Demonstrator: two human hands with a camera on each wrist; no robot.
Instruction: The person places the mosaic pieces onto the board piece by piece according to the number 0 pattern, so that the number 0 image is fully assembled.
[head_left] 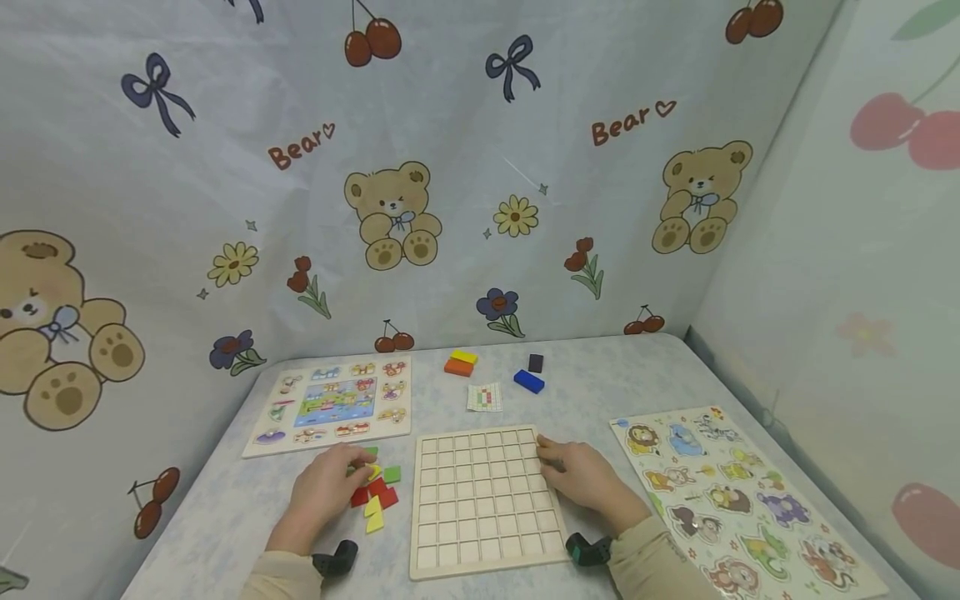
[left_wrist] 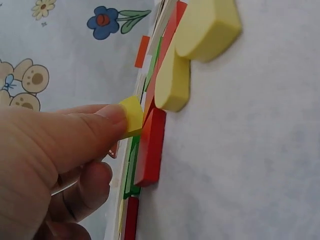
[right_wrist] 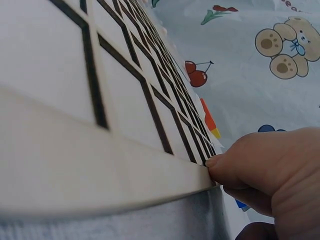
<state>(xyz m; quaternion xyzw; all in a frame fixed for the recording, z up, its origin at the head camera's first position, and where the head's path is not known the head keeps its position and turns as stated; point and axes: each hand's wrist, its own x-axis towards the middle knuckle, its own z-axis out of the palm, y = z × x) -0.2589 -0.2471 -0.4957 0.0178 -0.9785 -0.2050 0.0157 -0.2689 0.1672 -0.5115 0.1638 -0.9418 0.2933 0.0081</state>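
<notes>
My left hand (head_left: pixel 324 485) is over a small pile of coloured tiles left of the wooden grid board (head_left: pixel 480 492). Its thumb and a finger pinch a yellow tile (left_wrist: pixel 133 116), seen clearly in the left wrist view. Below and around it lie red tiles (left_wrist: pixel 151 150), pale yellow tiles (left_wrist: pixel 172 82) and green tiles (head_left: pixel 392 474). At the board's right side, near the far corner, my right hand (head_left: pixel 588 482) grips the rim, thumb on the top edge and fingers against the side. The board's square cells hold no tiles.
A picture puzzle board (head_left: pixel 401 423) lies at the back left and an animal puzzle board (head_left: pixel 720 475) at the right. Behind the grid stand a patterned card (head_left: pixel 484 397), an orange block (head_left: pixel 458 367), a yellow block (head_left: pixel 464 357), a blue block (head_left: pixel 528 382) and a black block (head_left: pixel 536 363).
</notes>
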